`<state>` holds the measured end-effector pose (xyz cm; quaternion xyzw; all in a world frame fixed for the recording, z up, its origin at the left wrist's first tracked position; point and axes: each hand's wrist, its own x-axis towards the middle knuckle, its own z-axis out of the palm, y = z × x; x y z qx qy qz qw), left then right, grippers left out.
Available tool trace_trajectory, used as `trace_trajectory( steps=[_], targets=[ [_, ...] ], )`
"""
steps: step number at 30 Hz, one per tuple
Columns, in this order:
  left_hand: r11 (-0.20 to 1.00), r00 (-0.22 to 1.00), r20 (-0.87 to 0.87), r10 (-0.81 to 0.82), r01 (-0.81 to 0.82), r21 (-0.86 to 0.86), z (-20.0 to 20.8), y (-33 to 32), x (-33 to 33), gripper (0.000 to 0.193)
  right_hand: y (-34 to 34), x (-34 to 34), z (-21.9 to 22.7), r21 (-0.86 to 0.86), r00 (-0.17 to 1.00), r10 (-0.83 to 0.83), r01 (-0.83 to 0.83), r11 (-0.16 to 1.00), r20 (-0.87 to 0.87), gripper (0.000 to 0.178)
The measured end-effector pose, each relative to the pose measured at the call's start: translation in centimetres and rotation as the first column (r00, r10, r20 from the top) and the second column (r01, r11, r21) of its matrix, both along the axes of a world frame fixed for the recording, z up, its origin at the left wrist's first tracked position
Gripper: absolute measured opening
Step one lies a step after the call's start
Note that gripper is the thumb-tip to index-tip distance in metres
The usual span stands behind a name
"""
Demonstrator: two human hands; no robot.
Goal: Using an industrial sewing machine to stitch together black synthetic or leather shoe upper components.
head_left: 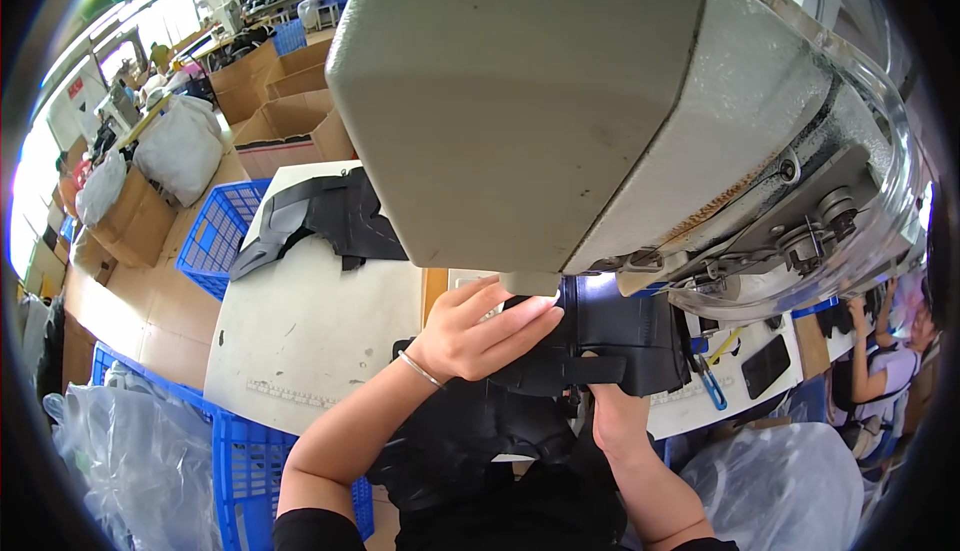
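A large pale-grey sewing machine [520,101] fills the upper middle, its head over the worktable. Below it lies a black leather-like workpiece [630,336], its lower part hanging toward my lap. My left hand [480,331], with a bracelet at the wrist, lies on the workpiece's left side, fingers stretched toward the machine. My right hand [615,413] is at the near edge of the workpiece; a black strip [560,373] and the material cover most of its fingers. The stitching spot is hidden behind the machine head.
On the white worktable [310,331] lie more black pieces [330,216] at the far left. A blue-handled cutter [712,386] and a phone [766,366] lie right. Blue crates [225,231], cardboard boxes [290,131] and plastic bags [775,481] stand around. Another person [885,376] sits at the right.
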<state>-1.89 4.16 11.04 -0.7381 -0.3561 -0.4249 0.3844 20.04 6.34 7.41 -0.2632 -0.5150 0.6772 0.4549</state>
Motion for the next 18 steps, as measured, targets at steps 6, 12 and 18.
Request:
trace_trajectory(
  steps=[6,12,18],
  targets=[
    [0.999,0.999,-0.032,0.04,-0.04,0.013,0.2,-0.1,0.1,0.029,-0.7,-0.9,2.1,0.021,0.999,-0.044,0.044,0.999,-0.008,0.01],
    [0.998,0.998,-0.036,0.055,-0.056,-0.015,0.4,-0.3,0.3,0.03,-0.7,-0.7,1.8,0.041,0.999,-0.041,0.041,0.998,-0.009,0.01],
    [0.999,0.998,-0.031,0.046,-0.046,-0.006,0.3,0.0,0.1,0.031,-0.6,-0.6,1.9,0.013,0.999,-0.029,0.029,0.999,0.015,0.012]
  ],
)
